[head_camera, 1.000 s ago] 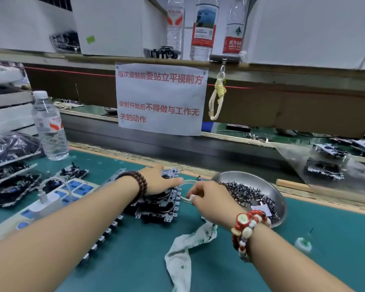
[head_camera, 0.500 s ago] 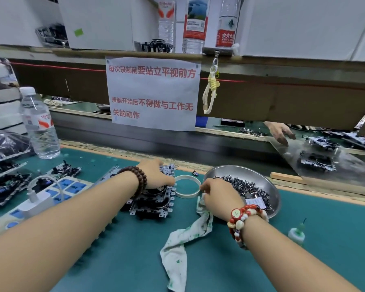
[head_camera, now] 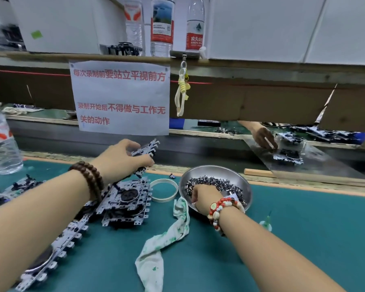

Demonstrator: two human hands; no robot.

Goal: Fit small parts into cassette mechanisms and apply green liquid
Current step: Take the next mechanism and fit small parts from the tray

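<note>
Bowl (head_camera: pixel 243 182) of small parts: right hand (head_camera: pixel 202 196) inside, fingers hidden, grip unclear; left hand (head_camera: pixel 122 159) grips lifted cassette mechanism (head_camera: pixel 144 149) left of bowl.

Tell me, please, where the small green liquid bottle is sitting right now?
In the head view the green liquid bottle stands on the green mat at the right, just right of the right forearm and nearer than the metal bowl.

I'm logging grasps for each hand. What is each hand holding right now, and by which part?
The left hand grips a silver metal cassette mechanism plate by its near edge, lifted off the stack. The right hand reaches into the steel bowl of small parts; whether it holds any cannot be told.
</note>
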